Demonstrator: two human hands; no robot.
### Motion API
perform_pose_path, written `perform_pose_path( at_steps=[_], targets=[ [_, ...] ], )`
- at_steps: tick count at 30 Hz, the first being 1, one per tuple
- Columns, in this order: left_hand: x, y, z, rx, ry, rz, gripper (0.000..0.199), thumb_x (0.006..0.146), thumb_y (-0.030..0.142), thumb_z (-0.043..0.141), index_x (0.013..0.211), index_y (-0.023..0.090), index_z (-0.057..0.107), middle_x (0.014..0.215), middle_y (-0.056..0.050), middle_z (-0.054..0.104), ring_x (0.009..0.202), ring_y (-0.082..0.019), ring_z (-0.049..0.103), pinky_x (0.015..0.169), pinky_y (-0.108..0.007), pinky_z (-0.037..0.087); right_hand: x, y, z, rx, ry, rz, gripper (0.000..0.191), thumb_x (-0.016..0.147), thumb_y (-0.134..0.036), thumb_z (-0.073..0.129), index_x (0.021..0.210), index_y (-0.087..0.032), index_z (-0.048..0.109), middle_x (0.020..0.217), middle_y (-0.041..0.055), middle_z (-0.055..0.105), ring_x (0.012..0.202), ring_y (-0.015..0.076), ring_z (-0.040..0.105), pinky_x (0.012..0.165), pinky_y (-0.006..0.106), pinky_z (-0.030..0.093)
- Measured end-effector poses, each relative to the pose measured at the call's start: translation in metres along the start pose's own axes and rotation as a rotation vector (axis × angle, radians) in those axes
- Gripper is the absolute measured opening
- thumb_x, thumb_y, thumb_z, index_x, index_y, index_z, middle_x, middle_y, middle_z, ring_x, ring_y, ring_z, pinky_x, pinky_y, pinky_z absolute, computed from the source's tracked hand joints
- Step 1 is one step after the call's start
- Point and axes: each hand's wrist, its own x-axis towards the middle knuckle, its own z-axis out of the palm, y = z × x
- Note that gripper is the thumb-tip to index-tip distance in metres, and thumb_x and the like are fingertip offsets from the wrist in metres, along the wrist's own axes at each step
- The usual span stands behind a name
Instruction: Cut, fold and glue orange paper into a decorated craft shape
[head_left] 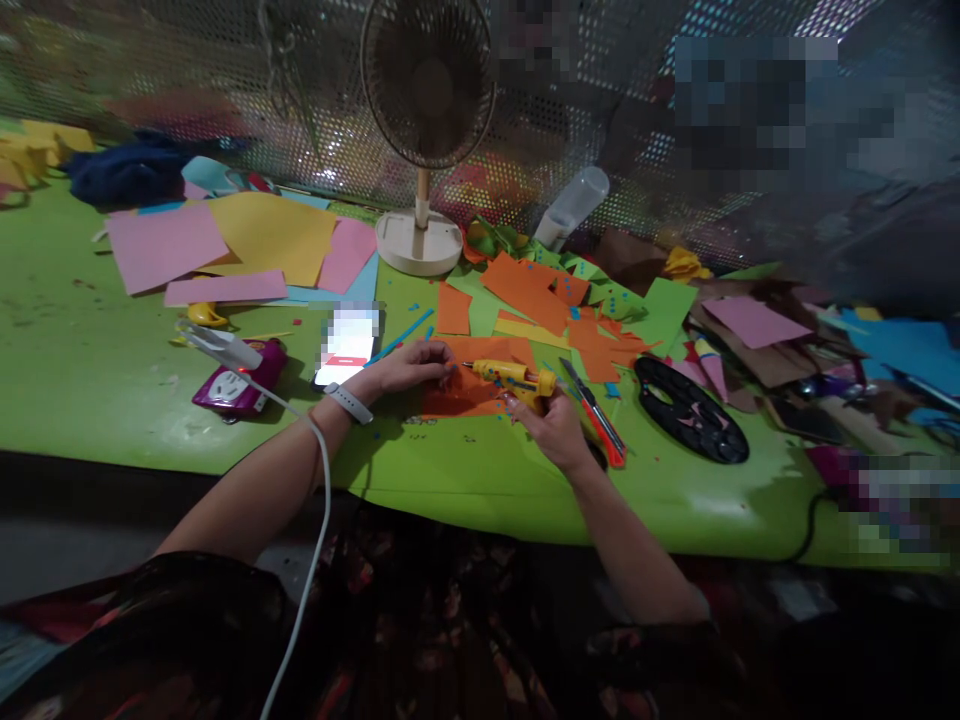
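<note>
My right hand (553, 425) is wrapped round the handle of a yellow hot glue gun (517, 378), its nozzle pointing left. Close to that nozzle, my left hand (415, 366) has its fingers curled together; whatever they pinch, if anything, is too small to make out. Beneath both hands an orange sheet of paper (480, 400) lies on the green table (420, 470). Just right of the glue gun rests a utility knife (596, 415) with a red end. Thin blue sticks (401, 335) lie beyond my left hand.
A lit phone (349, 340) and a purple extension socket (244, 385) with a white charger (225, 345) lie left; its cable crosses my left forearm. A fan (420, 245) stands behind. Orange paper scraps (525, 290), a bottle (577, 200) and a black oval object (690, 410) are right.
</note>
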Motion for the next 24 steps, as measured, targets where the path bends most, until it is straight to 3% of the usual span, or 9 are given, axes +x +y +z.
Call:
perform_pose_path(
  at_steps=[12,19,24],
  targets=[
    [0.0000,-0.0006,-0.0011,0.021,0.025,-0.011,0.022,0.093,0.035,0.061,0.089,0.013,0.062,0.078,-0.005,0.070,0.068,-0.012,0.061,0.067,-0.026,0.048,-0.0010,-0.0012,0.0006,0.010,-0.018,-0.015,0.041,0.075,-0.041,0.076,0.108,-0.018,0.065,0.104,0.0117,0.073,0.091,0.0262,0.071,0.078,0.039,0.062],
    [0.0008,0.0002,0.0019,-0.013,-0.041,0.042,0.029,0.096,0.043,0.060,0.094,0.014,0.060,0.083,-0.007,0.073,0.076,-0.014,0.068,0.073,-0.029,0.052,-0.0018,0.0034,-0.0013,0.019,0.009,-0.005,0.046,0.076,-0.043,0.076,0.112,-0.017,0.063,0.111,0.0127,0.073,0.097,0.0258,0.071,0.082,0.039,0.062],
    [0.0008,0.0012,0.0019,0.006,-0.021,0.030,0.027,0.096,0.040,0.060,0.094,0.013,0.061,0.082,-0.005,0.072,0.074,-0.012,0.067,0.073,-0.029,0.052,-0.0016,0.0024,-0.0012,-0.012,0.017,-0.025,0.046,0.076,-0.046,0.075,0.110,-0.016,0.064,0.107,0.0133,0.074,0.092,0.0267,0.072,0.076,0.039,0.063]
  ],
)
